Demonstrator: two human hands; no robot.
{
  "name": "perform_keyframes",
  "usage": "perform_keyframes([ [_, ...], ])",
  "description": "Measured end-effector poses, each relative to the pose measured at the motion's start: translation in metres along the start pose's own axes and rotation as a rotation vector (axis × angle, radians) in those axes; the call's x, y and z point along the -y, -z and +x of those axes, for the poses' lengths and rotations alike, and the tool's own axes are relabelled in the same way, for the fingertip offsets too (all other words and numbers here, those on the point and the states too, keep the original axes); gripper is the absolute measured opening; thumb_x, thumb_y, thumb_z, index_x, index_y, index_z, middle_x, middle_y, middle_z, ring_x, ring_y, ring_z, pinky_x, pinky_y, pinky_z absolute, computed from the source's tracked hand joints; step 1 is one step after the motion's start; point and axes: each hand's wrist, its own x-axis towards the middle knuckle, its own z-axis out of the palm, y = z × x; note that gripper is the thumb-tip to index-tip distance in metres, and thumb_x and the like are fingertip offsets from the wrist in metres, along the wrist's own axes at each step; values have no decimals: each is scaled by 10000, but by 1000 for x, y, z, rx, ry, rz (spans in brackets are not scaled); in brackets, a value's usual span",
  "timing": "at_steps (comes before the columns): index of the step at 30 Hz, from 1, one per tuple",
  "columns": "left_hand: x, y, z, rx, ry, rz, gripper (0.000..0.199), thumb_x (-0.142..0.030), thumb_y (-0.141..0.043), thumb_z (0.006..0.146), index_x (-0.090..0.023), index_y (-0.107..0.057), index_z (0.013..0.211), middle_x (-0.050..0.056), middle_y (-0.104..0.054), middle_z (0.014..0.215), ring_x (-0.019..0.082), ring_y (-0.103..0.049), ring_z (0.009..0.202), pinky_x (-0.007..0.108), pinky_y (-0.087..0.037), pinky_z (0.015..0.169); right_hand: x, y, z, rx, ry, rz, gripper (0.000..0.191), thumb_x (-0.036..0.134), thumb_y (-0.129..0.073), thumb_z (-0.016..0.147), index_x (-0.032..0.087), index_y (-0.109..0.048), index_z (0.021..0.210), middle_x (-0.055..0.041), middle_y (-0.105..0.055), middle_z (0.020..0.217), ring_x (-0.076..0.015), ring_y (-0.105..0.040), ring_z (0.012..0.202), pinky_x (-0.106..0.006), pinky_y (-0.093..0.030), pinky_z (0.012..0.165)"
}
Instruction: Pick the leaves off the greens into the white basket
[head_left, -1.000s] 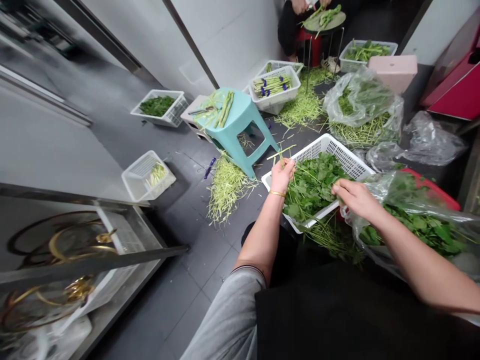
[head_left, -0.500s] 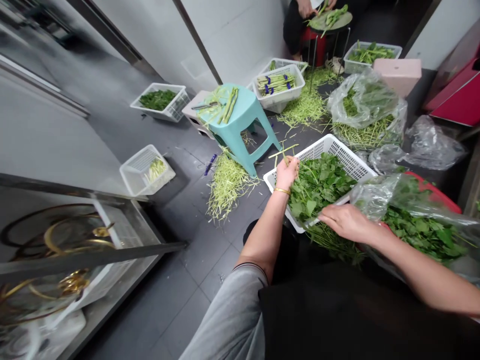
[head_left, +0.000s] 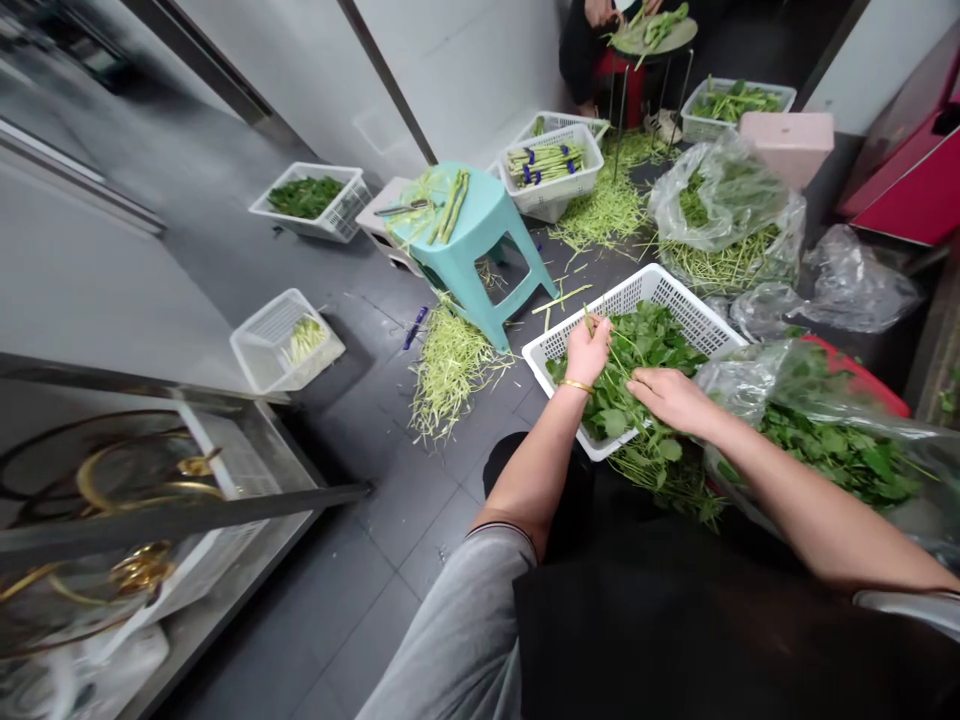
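Note:
Over a white slotted basket (head_left: 538,358), my left hand (head_left: 587,352) is closed on thin stems of leafy greens, their ends showing above the fingers. My right hand (head_left: 667,398), just to the right and slightly nearer me, pinches the leafy part of the same greens. A thin stem runs between the two hands. More loose leafy greens (head_left: 667,335) fill the basket beneath. Leaves and stems (head_left: 664,468) also hang by its near edge, under my right forearm. Exactly what my right fingertips grip is partly hidden.
Right of the basket lies an open plastic bag of greens (head_left: 840,450). A turquoise stool (head_left: 480,225) holds asparagus and a peeler, with peelings (head_left: 450,375) below. A stem-filled bag (head_left: 727,215) stands behind. A co-worker's hands (head_left: 600,12) are at a small round table. Metal shelving (head_left: 300,510) stands left.
My left hand has moved right, inward over the basket, with its stems. My right hand has risen slightly and moved closer to it, now with greens at its fingertips. The view has shifted slightly.

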Motion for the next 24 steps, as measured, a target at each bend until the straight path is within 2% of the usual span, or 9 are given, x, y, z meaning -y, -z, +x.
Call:
perform_keyframes([
  [3,-4,12,9,-77,51,-80,236,-340,-611,839,-171,-484,733,-79,-400,506,38,-338,389,170,-272,410,0,6,-35,55,37,-26,314,382,-325,909,218,-342,642,-10,-449,612,-145,-434,580,-288,-307,594],
  [6,-12,24,16,-198,44,-157,233,-323,-604,848,-176,-468,728,-88,-382,481,37,-324,365,166,-253,390,-12,8,-50,124,5,212,357,473,-382,900,211,-390,658,5,-447,616,-137,-469,571,-274,-348,567],
  [10,-17,19,12,-231,24,-205,249,-317,-623,840,-173,-461,717,-87,-398,482,30,-337,368,159,-254,390,-36,3,-27,95,-246,769,438,604,-575,760,207,-411,674,54,-389,578,-88,-438,436,-225,-309,404],
  [13,-15,7,4,-219,36,-210,246,-322,-609,851,-174,-460,723,-89,-393,483,28,-332,366,157,-249,389,-38,-6,1,30,-290,965,441,583,-691,657,200,-485,731,59,-426,599,-64,-395,401,-213,-270,349],
  [17,-8,-4,-1,-164,15,-188,217,-317,-567,876,-180,-464,743,-81,-417,508,37,-334,367,174,-254,394,-21,-17,22,60,-292,904,443,554,-704,646,187,-588,867,82,-401,540,-46,-272,374,-207,-201,340],
  [21,-2,-6,-2,-160,-62,-125,202,-324,-544,887,-178,-486,759,-69,-438,533,48,-370,400,188,-294,434,-11,-23,33,118,-308,773,365,533,-628,721,184,-527,683,89,-318,472,-63,-267,391,-225,-210,393],
  [24,4,-8,-2,-178,-82,-113,209,-323,-551,882,-177,-487,747,-70,-421,530,52,-372,418,191,-302,453,-10,-23,36,21,-203,487,348,416,-537,804,200,-398,570,61,-343,489,-85,-324,460,-243,-255,477],
])
